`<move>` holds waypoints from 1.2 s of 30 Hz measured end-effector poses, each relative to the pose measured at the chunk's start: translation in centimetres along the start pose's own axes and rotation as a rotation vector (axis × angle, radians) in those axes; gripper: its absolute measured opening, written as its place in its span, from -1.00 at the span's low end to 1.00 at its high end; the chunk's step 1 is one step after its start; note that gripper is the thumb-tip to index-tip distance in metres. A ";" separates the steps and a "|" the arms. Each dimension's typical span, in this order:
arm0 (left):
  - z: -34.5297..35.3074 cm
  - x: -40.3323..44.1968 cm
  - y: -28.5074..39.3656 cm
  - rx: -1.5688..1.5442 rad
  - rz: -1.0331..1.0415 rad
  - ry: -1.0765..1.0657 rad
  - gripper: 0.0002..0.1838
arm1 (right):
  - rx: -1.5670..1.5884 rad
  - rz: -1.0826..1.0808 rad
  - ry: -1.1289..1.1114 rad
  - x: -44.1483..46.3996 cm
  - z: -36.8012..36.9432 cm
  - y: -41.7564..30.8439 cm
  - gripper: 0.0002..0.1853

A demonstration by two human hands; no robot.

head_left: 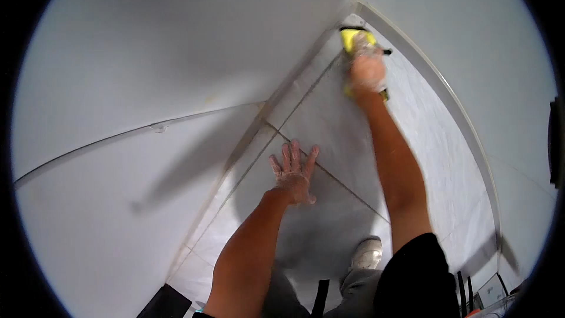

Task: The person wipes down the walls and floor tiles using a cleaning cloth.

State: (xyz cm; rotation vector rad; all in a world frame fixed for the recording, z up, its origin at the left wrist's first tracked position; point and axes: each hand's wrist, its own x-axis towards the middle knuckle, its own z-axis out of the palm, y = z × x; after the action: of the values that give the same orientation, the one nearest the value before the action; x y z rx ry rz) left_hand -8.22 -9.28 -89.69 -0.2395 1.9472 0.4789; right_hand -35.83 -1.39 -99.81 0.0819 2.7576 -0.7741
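My right hand [368, 70], in a thin clear glove, reaches far forward to the narrow corner of the floor. It is closed on a yellow cloth with dark edging [349, 36], pressed down near the corner; the hand is slightly blurred and covers much of the cloth. My left hand [293, 175], also in a clear glove, has its fingers spread over the grey tiled floor [329, 123], close to a joint between tiles. Nothing is in it. Whether its palm bears on the tile I cannot tell.
A pale wall [176, 41] with a thin ledge line stands on the left. At the right, a curved raised edge [453, 97] borders the floor below another pale panel. My shoe [368, 252] is on the floor near the bottom. Dark objects show at the lower right.
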 end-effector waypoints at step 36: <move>5.4 5.1 -3.7 0.200 0.120 -0.283 0.34 | -0.091 -0.489 -0.546 -20.7 1.9 -4.4 -0.40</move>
State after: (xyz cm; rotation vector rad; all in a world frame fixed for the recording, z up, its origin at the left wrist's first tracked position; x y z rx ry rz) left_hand -4.47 -10.00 -97.09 0.0709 1.7224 0.3704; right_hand -16.02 -5.78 -93.43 -0.7329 2.2891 -0.6514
